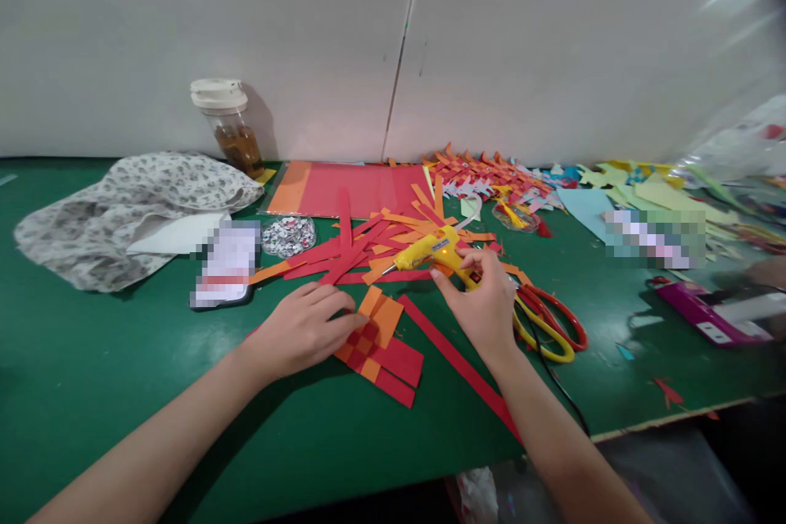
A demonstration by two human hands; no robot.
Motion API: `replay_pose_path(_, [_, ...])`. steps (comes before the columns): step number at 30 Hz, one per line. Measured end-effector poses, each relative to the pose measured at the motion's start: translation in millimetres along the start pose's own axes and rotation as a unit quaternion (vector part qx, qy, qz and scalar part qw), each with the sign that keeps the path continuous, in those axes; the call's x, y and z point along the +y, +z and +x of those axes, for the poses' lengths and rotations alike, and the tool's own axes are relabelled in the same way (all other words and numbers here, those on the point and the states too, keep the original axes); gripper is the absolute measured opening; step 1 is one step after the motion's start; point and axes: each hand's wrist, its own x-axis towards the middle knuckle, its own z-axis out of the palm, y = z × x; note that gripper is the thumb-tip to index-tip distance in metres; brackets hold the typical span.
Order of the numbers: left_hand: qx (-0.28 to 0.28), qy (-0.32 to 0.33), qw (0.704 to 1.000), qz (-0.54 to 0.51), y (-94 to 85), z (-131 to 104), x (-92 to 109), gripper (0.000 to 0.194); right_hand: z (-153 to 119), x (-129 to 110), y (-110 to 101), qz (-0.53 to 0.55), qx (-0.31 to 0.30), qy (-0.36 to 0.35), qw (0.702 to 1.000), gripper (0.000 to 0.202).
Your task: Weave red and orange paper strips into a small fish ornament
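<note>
My left hand (310, 323) has its fingers curled at the left edge of a woven paper piece (368, 342), holding it against the table. Red and orange strips cross in a checkered pattern there, and loose strip ends stick out to the right and top. Wrapped round the handle of a yellow hot glue gun (430, 250) is my right hand (482, 295). Its nozzle points left, above the pile of cut strips (368, 241). One long red paper strip (460, 364) lies between the woven piece and my right forearm. Scissors (553, 323) with red and yellow handles rest beside my right wrist.
Behind the strips lie red and orange paper sheets (362, 184) and finished paper weavings (485, 180). On the left are a phone (227, 262), a patterned cloth (135, 205) and a lidded cup (230, 127). A purple tool (706, 311) lies at right. A dark cord passes my right forearm.
</note>
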Motion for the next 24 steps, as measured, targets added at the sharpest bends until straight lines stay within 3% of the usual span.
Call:
replay_pose_path(3, [-0.019, 0.025, 0.999, 0.021, -3.4, 3.2, 1.7, 0.022, 0.4, -1.2, -0.4, -0.002, -0.002, -0.002, 1.0, 0.027])
replay_pose_path(16, [-0.037, 0.009, 0.999, 0.018, -6.1, 9.4, 6.3, 0.024, -0.7, 0.6, 1.2, 0.004, -0.015, 0.002, 1.0, 0.026])
replay_pose_path(24, [-0.097, 0.014, 0.995, -0.011, -8.5, 6.6, 3.3, 0.026, -0.5, 1.2, 1.7, 0.003, -0.011, -0.005, 1.0, 0.026])
